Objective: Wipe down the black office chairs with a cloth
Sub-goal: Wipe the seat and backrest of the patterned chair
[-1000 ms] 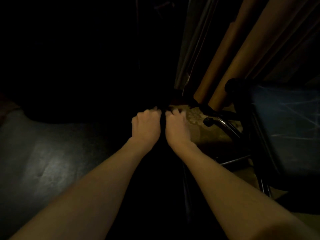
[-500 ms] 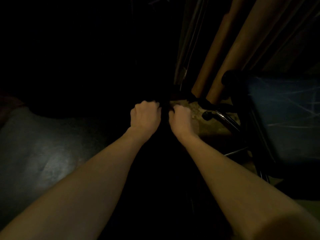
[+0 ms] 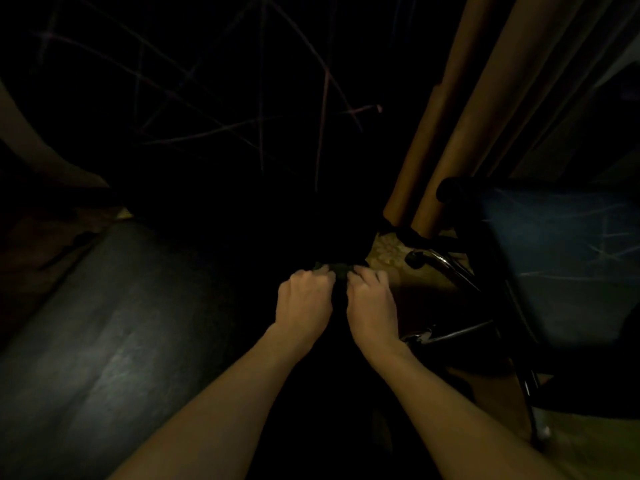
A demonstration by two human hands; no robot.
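Both fists sit side by side in the gloom: the left hand (image 3: 304, 299) and right hand (image 3: 372, 306) curl their fingers onto a dark cloth (image 3: 337, 270), bunched crosswise between them on the black chair (image 3: 114, 341). No writing legible.

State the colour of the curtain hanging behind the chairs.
The curtain is tan-brown, seen in the head view.

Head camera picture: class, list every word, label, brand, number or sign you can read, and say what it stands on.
None can be read. The picture is very dark; no lettering shows on the black chair seat, the second chair, the curtain, the left hand or the right hand.
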